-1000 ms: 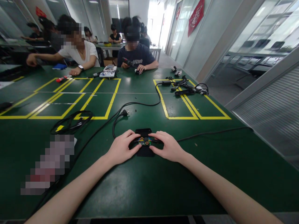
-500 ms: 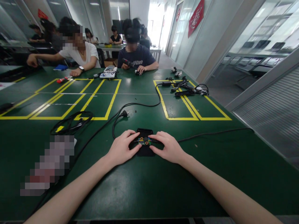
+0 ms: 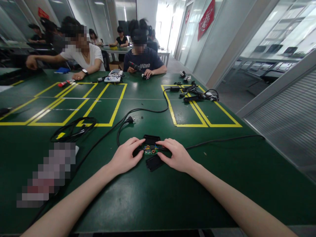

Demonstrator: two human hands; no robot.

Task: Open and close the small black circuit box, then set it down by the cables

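Both my hands rest on the green table around a small green circuit board with orange coils. My left hand pinches the board's left end, fingers curled. My right hand grips its right end, fingers curled, and touches a black casing piece lying tilted just in front. Another black casing piece lies right behind the board. A black cable runs off to the right from the board.
A black power cord with a plug loops behind my hands. A coiled black cable lies at the left. More black adapters and cables sit at the far right. Yellow tape marks rectangles on the table. Two people sit opposite.
The black casing has come apart: one piece now lies tilted in front of the board, another behind it. The board sits exposed between my hands.
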